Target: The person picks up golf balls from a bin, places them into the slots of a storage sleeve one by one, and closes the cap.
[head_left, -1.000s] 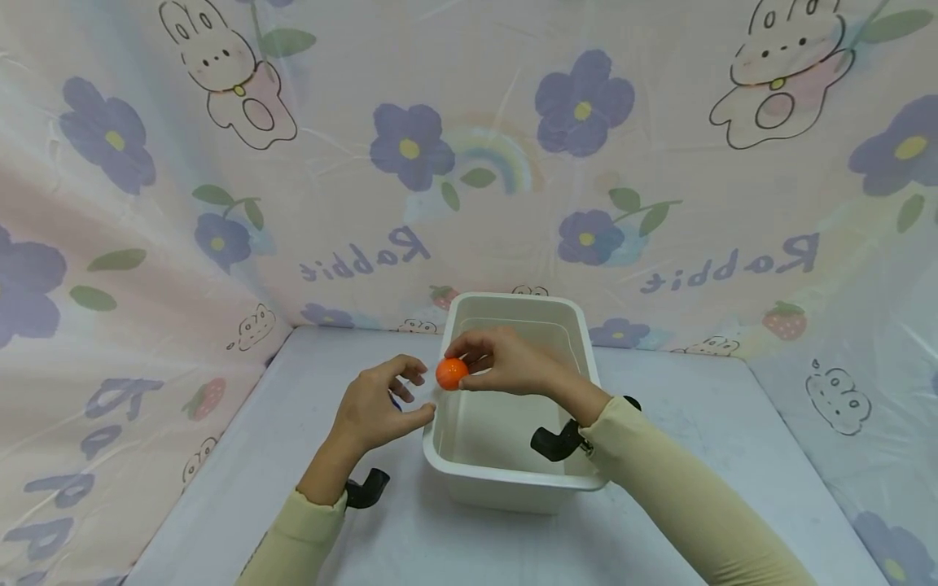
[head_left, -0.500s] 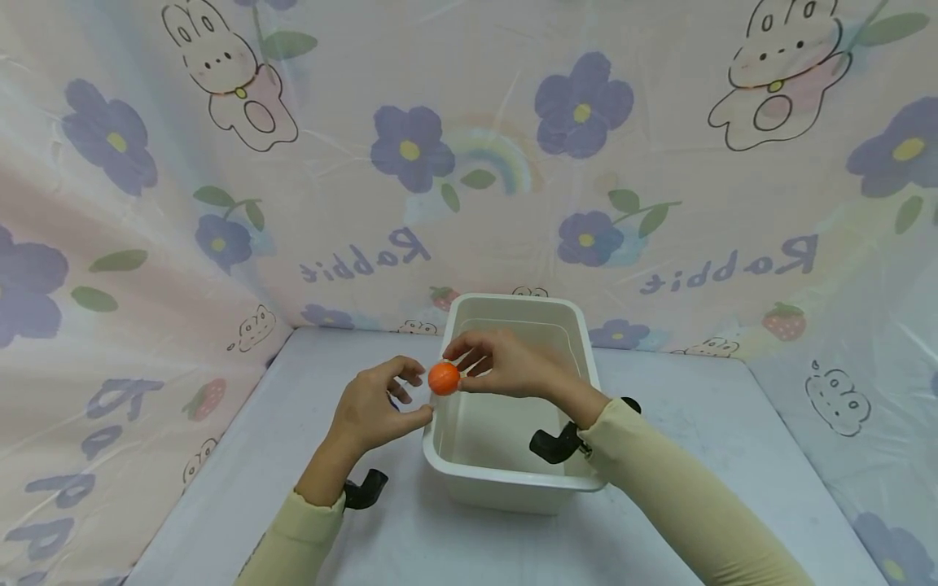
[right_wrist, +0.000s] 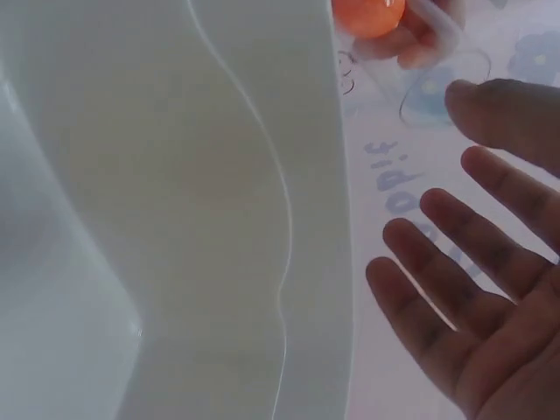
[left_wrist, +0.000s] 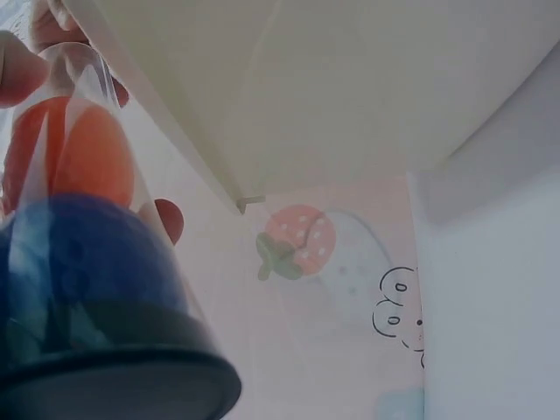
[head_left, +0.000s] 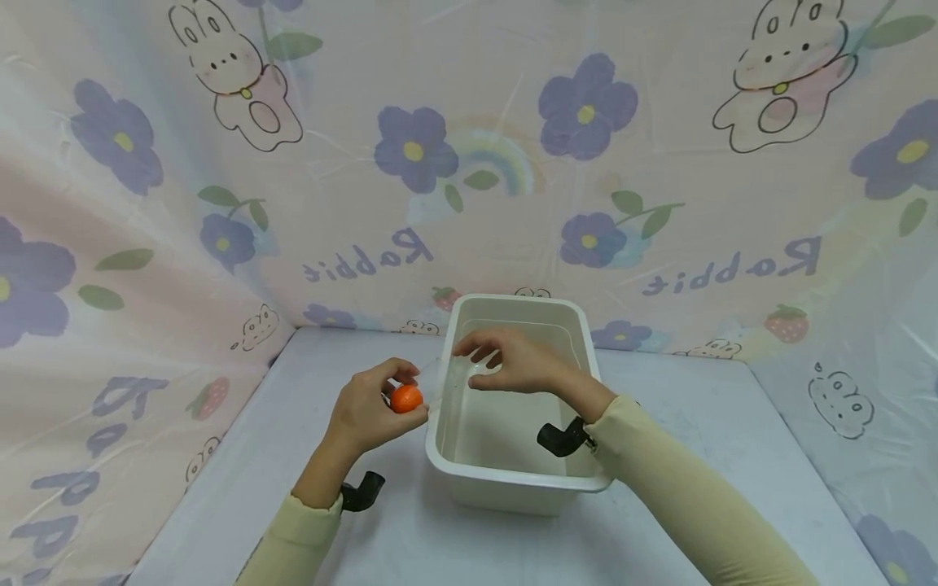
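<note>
My left hand (head_left: 364,413) grips a clear plastic tube (right_wrist: 442,74) beside the left rim of a white bin (head_left: 506,470). Inside the tube an orange ball (head_left: 406,399) sits against a blue ball (left_wrist: 96,258), which lies by the tube's dark base (left_wrist: 131,376). The tube is tilted, with its round mouth toward my right hand (head_left: 516,364). That hand hovers over the bin's left side, fingers apart and holding nothing. In the left wrist view, only some fingertips show around the tube.
The bin stands on a white table (head_left: 659,488), and its visible inner floor is bare. A patterned curtain (head_left: 484,228) rises behind and along both sides of the table. Black wrist cameras (head_left: 563,439) jut from both sleeves.
The orange ball has left my right fingers and moved left into the tube in my left hand. My right hand has drawn slightly away, its fingers spread.
</note>
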